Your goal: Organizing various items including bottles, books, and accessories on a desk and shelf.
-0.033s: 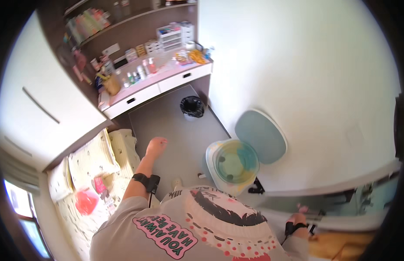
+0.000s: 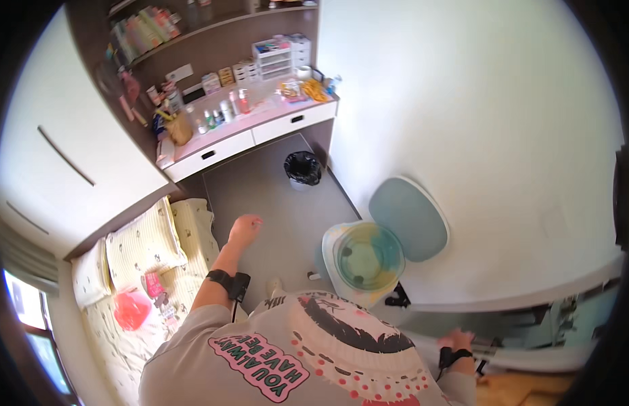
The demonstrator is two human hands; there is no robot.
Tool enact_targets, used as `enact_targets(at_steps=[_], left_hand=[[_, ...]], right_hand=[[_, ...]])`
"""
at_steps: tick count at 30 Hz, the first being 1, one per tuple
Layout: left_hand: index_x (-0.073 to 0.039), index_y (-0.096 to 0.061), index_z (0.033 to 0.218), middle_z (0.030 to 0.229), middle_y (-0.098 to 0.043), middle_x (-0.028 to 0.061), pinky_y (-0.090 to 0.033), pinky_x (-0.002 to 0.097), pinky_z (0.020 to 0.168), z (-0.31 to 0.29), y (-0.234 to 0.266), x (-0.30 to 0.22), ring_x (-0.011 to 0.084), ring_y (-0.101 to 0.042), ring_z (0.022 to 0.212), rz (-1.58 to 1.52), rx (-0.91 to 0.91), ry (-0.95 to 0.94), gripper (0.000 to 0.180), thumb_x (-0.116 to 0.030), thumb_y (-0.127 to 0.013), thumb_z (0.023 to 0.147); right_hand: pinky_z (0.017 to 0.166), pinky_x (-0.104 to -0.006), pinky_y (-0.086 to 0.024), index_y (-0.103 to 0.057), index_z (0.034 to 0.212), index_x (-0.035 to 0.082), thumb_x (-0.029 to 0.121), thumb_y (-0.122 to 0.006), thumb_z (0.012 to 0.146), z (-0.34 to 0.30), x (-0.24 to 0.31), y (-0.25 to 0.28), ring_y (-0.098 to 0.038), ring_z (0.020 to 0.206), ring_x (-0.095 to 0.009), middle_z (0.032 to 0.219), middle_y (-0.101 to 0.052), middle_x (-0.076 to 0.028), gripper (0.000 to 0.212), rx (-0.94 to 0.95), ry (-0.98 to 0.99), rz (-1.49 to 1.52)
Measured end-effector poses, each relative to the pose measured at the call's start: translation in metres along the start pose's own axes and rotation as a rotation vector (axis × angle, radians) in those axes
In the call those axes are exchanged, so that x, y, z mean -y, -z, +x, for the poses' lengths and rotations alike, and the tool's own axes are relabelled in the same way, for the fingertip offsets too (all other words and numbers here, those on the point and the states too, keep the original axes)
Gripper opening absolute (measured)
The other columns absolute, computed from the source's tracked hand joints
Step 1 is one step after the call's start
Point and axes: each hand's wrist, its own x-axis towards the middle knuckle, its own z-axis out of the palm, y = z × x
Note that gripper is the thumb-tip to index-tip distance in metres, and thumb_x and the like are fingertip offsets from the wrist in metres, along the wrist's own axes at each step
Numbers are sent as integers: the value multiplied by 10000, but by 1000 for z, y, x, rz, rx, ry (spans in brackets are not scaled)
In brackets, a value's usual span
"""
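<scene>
My left hand (image 2: 246,230) hangs over the grey floor between the bed and a tub, its fingers loosely curled and nothing seen in them. A black device is strapped to that wrist. Low on the right, my right hand (image 2: 458,339) is held out from my side, fingers stretched and somewhat blurred, with a black strap on the wrist. Between the hands, in front of me, stands a round see-through teal tub (image 2: 380,254) in a pale rim, with dark round spots on its bottom. A grey-green oval lid or panel (image 2: 409,218) leans beside it against the wall.
A black-lined bin (image 2: 302,169) stands below the desk (image 2: 260,137), which carries bottles and small drawers. At left is a bed (image 2: 111,345) with pillows and a red plastic bag (image 2: 132,309), beside a white wardrobe (image 2: 91,142). A white wall (image 2: 477,122) bounds the right.
The view has shifted slightly, so the desk and bin sit a little lower and farther right. My right hand has come more into view and a bit leftward. My left hand looks the same.
</scene>
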Motion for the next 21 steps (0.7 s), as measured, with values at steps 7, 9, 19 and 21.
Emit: enact_targets(at_steps=[7,9,19,21], left_hand=[[-80,-712,948,989,-688,149,-523,399,846,21,61,68,315,-654,941,-78,-147,50,160,-130,-644,812],[-79,-714,947,968,-695,148,-532,387,820,28,89,86,301,-667,912,-80,-187,54,158,-118,-645,811],[-68,-722,930,808,-706,134,-543,344,685,50,177,194,261,-693,746,-62,-297,150,148,-89,-632,814],[-61,-720,931,812,-706,141,-541,348,687,52,183,208,263,-693,745,-65,-293,176,147,-94,-632,817]], right_hand=[[731,-417,-540,-699,902,22,227,-621,837,107,214,145,-686,775,-315,823,-693,-154,229,-209,704,708],[697,-393,-543,-695,905,21,197,-638,831,82,265,203,-691,718,-288,785,-682,-145,199,-78,716,893],[617,-336,-543,-676,948,17,153,-644,849,140,442,249,-682,641,-188,743,-695,-86,171,-132,1253,353],[618,-335,-548,-681,942,16,135,-653,838,138,468,260,-682,635,-186,737,-694,-89,160,-68,1303,418]])
